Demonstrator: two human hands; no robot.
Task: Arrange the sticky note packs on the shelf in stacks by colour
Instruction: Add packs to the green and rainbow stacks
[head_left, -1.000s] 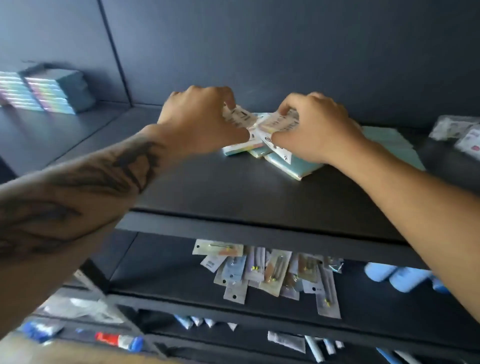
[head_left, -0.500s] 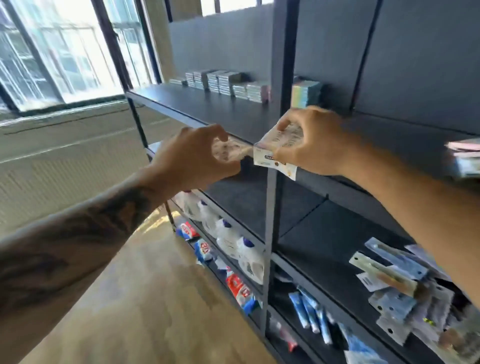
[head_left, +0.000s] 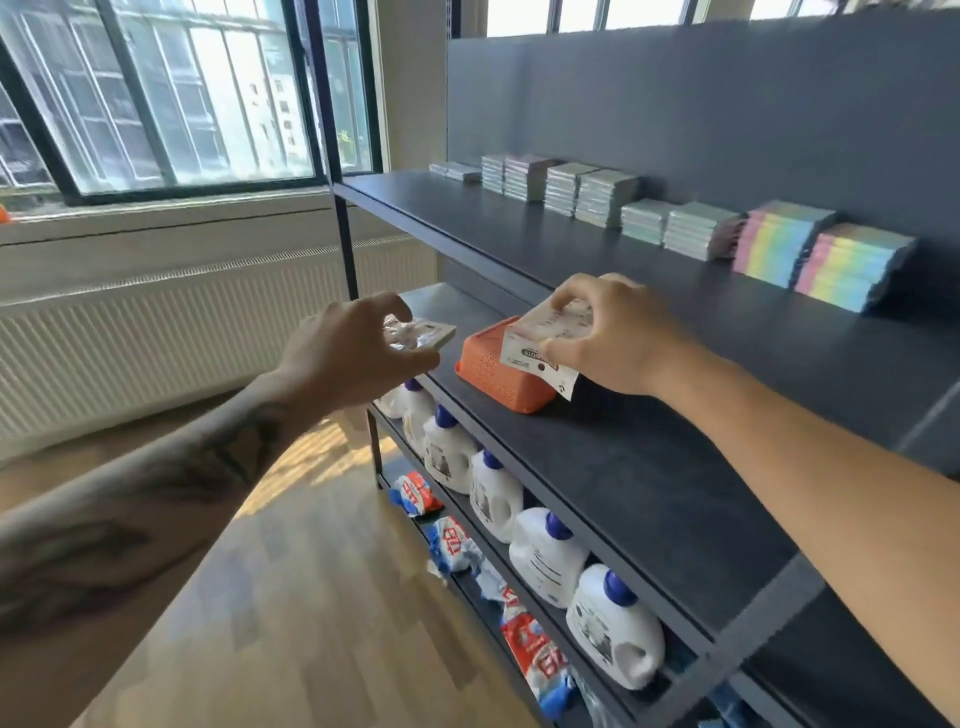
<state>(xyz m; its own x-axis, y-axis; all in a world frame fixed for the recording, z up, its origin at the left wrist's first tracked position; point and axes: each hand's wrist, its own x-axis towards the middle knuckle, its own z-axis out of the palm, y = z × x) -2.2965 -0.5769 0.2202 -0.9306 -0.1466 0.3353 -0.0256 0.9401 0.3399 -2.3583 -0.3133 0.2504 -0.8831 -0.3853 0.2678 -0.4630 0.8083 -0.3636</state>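
Two hands, one pack each. Left hand (head_left: 345, 351) pinches a wrapped sticky note pack (head_left: 420, 332); right hand (head_left: 618, 338) grips a white-labelled pack (head_left: 540, 345), both off the shelf (head_left: 649, 467) front edge. Nine stacks (head_left: 602, 197) line the upper shelf's back edge.

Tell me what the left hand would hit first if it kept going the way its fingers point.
Probably the orange basket. The left hand, holding a pack, points right toward it, and the gap between them looks free. Depth is unclear, so it could pass in front.
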